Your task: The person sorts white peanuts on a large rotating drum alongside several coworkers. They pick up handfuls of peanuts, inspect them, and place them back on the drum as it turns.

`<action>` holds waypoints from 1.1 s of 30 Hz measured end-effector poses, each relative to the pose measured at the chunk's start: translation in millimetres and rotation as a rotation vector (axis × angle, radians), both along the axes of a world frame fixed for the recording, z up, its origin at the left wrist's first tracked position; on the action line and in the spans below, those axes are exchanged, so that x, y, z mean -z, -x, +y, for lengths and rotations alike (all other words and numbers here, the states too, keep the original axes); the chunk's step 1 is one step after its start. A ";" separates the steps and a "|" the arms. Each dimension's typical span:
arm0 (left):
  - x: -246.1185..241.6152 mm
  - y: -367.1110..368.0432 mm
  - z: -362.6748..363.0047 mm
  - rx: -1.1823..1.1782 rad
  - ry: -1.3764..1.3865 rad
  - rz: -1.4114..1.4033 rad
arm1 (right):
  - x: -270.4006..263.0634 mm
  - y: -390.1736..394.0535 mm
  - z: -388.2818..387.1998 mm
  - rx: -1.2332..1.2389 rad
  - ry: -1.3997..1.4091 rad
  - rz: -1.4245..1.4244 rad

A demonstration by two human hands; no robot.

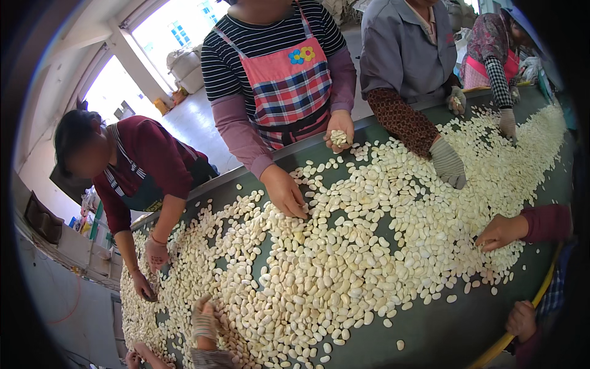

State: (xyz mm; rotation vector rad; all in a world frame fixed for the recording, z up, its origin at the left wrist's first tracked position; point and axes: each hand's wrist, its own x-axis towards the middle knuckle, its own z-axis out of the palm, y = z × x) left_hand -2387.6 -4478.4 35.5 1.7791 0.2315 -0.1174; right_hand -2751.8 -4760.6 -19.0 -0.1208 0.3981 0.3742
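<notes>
Neither of my hands is in view. Before me, many pale, flat beans (322, 276) lie in a broad, uneven layer on a dark green table or belt (415, 327). Across it, a person in a checked apron has one bare hand (283, 191) in the beans and holds several beans in the other hand (339, 131). To their right, a person's gloved hand (448, 162) touches the layer. A gloved hand (203, 318) reaches in at the lower left. At the right, a bare hand (501, 232) from a maroon sleeve is over the beans.
A person in maroon (147, 152) bends over the far left side. Another worker (495, 60) stands at the far right. A metal rim (239, 175) runs along the far edge. A hand (522, 319) rests by the yellow near edge (498, 346). White sacks (185, 69) stand behind.
</notes>
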 end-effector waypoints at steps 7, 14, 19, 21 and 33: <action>11.7 77.9 -156.5 0.689 0.328 0.262 | 4.7 -3.1 -24.4 -0.025 0.012 0.027; -5.9 -16.0 -252.6 0.640 0.059 0.073 | 7.5 -0.1 -47.0 -0.033 0.014 0.043; 35.9 -68.7 -291.4 0.807 -0.556 -0.495 | 8.1 3.5 -61.3 -0.041 0.028 0.030; 44.8 -71.0 -294.6 0.818 -0.747 -0.586 | 7.4 7.0 -66.7 -0.039 0.030 0.031; 19.6 46.9 -215.6 0.937 -0.381 0.017 | 1.8 29.6 -98.5 -0.077 0.040 0.027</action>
